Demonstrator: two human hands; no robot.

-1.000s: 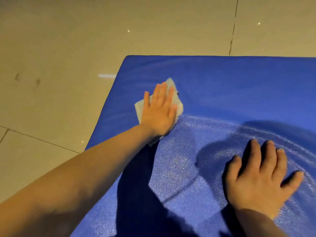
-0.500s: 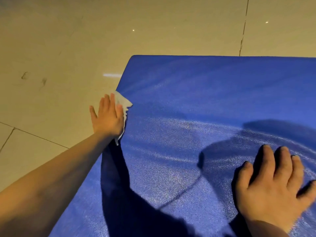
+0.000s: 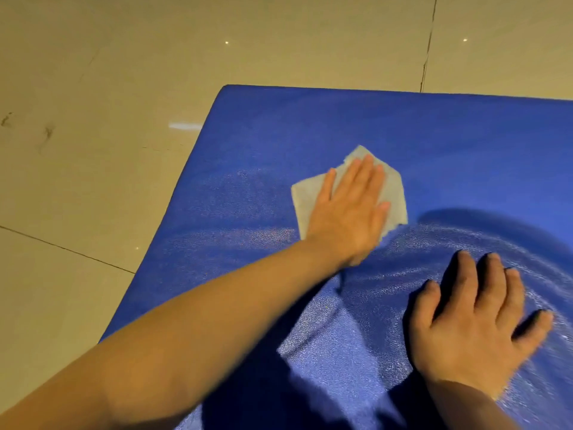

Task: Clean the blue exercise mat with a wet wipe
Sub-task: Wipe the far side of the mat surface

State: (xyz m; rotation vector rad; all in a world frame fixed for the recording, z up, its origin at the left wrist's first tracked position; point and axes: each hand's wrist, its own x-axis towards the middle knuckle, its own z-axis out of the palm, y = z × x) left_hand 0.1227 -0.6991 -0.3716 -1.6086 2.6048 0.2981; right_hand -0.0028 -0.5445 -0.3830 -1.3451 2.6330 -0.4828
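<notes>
Here, one wipe, one mat.

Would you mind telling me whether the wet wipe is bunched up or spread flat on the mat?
Spread flat: the wet wipe lies open on the blue exercise mat, edges showing around the left hand pressing it.

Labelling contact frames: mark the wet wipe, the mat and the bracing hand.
wet wipe (image 3: 393,193), head view: bare right part beside the fingers.
blue exercise mat (image 3: 434,135), head view: dry far surface.
right hand (image 3: 474,339), head view: back of the hand.
</notes>
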